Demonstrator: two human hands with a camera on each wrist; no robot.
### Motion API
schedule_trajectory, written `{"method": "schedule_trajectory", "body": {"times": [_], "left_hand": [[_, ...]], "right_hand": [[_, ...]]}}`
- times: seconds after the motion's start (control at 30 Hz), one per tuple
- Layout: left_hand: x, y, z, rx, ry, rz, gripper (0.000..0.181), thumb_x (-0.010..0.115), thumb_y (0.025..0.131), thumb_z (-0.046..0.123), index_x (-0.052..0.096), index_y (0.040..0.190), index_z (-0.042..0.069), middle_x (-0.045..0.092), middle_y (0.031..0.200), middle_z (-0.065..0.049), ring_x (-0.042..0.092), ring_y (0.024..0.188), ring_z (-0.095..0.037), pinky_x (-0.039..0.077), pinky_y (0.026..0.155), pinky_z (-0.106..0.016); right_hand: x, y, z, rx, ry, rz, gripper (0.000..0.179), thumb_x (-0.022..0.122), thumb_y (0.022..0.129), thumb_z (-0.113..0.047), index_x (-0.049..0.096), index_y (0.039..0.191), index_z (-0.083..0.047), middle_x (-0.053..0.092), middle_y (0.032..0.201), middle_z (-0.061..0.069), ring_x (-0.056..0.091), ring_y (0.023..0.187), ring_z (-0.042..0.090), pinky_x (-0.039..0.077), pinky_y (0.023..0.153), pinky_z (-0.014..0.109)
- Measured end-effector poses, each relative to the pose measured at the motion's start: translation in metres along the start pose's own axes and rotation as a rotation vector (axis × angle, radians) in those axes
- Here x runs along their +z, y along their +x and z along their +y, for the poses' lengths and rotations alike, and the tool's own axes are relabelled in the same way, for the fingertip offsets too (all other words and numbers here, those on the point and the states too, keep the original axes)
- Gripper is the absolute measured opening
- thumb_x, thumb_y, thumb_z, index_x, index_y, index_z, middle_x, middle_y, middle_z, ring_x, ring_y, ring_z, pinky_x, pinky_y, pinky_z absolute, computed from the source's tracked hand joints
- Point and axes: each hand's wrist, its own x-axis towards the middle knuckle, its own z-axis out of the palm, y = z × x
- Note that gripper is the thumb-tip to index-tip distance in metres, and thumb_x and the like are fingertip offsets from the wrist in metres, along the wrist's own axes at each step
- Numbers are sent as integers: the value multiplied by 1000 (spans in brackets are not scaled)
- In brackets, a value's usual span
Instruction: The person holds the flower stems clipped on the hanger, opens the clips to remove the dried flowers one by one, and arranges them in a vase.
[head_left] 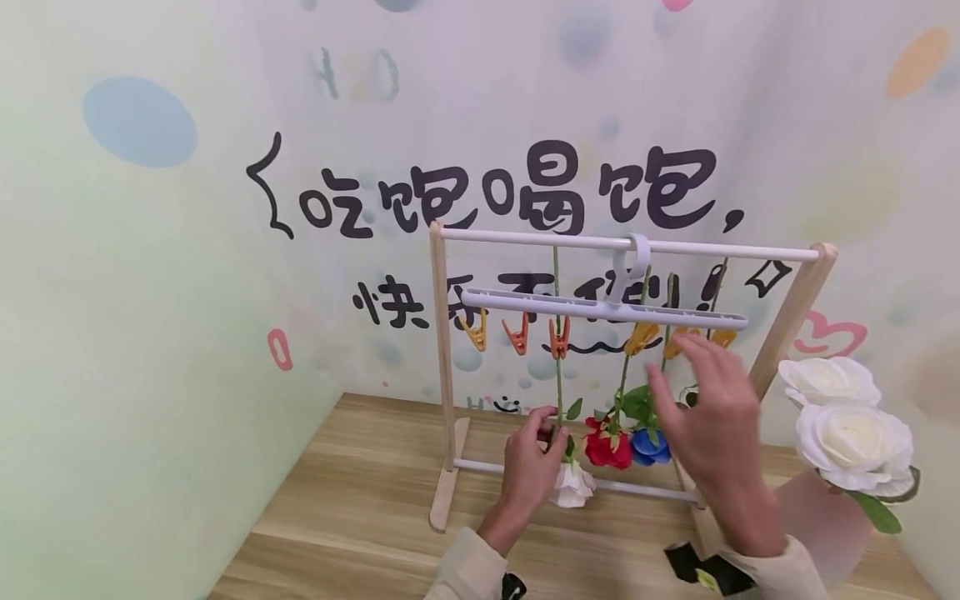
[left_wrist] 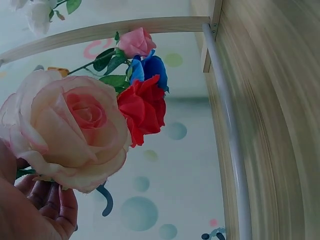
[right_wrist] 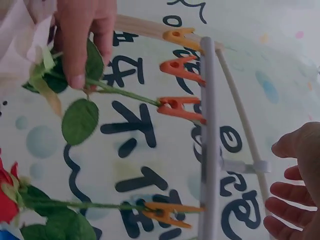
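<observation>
My left hand [head_left: 528, 462] holds a pale pink-edged rose [left_wrist: 75, 125] by its stem, just above the hanging bloom. That green stem [right_wrist: 125, 95] runs up through an orange clip [right_wrist: 181, 110] under a white hanger [head_left: 540, 302]. My right hand [head_left: 716, 417] is raised by the yellow clips at the hanger's right side, fingers spread and apart, with nothing in its grasp. A red rose [head_left: 607, 446] and a blue rose [head_left: 650, 448] hang head-down beside the pale one. A smaller pink rose [left_wrist: 136, 42] shows behind them in the left wrist view.
The hanger hooks over the top bar [head_left: 525, 238] of a wooden-legged rack [head_left: 444, 350] on a wood-grain table [head_left: 300, 500]. Two clips left of the pale rose hold no flowers. White roses [head_left: 855, 442] in a pinkish vase [head_left: 821, 521] stand at the right.
</observation>
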Motion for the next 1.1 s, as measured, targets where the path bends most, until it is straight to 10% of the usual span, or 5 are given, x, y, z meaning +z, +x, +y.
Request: {"method": "schedule_trajectory", "body": {"times": [0.5, 1.1], "left_hand": [[0, -1, -2, 18, 24, 17, 23, 68, 94, 14, 65, 117, 15, 67, 84, 2, 60, 77, -4, 51, 64, -18], [-3, 0, 0, 13, 84, 2, 22, 68, 93, 16, 67, 115, 16, 69, 81, 3, 58, 72, -1, 47, 63, -19]], "right_hand": [[93, 3, -22, 128, 66, -160, 45, 81, 83, -24, 67, 116, 3, 70, 103, 19, 68, 83, 31, 56, 63, 44], [112, 11, -32, 157, 89, -91, 18, 74, 87, -13, 60, 88, -2, 65, 73, 11, 63, 62, 24, 46, 51, 35]]}}
